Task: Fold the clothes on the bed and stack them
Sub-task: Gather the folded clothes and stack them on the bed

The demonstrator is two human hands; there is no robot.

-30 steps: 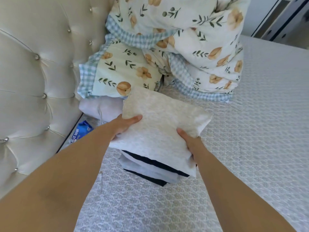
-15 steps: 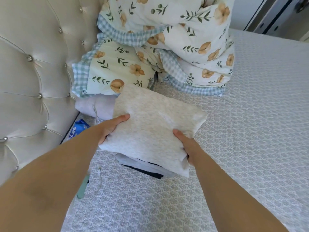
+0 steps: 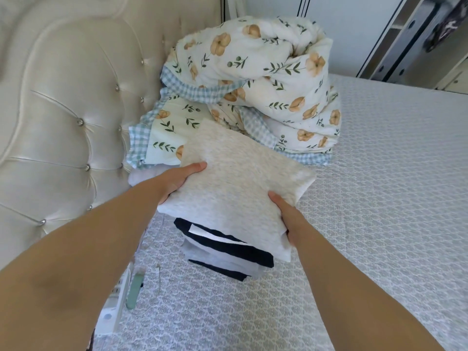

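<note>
Both hands are on it: the left hand (image 3: 177, 179) grips the left edge of the folded pale heather garment (image 3: 235, 183), thumb lying flat on top and the fingers tucked out of sight beneath. The right hand (image 3: 288, 219) pinches the near right corner of that same piece, thumb on top, fingers wrapped under the fold. The garment sits tilted between them, its near edge hanging over the stack of folded clothes (image 3: 228, 252); I can't tell whether it touches the stack or rides just above it. That stack shows dark navy and light grey layers, one on another, sitting on the patterned grey bed cover (image 3: 379, 198) toward the head end of the bed, closer to its left edge. Beyond the garment, against the head of the bed, a floral quilt (image 3: 266, 79) with a blue gingham border is bundled in a big heap, touching the cream tufted headboard (image 3: 63, 110) on its left. A pale pink cloth (image 3: 136, 177) peeks out under the quilt's near left corner. Down along the bed's left edge, by the left forearm, lie a white power strip (image 3: 114, 302), a mint green slim object (image 3: 134, 290) and a thin cord (image 3: 159, 277). Off the far right corner stands a wardrobe with dark rails (image 3: 415, 39).
</note>
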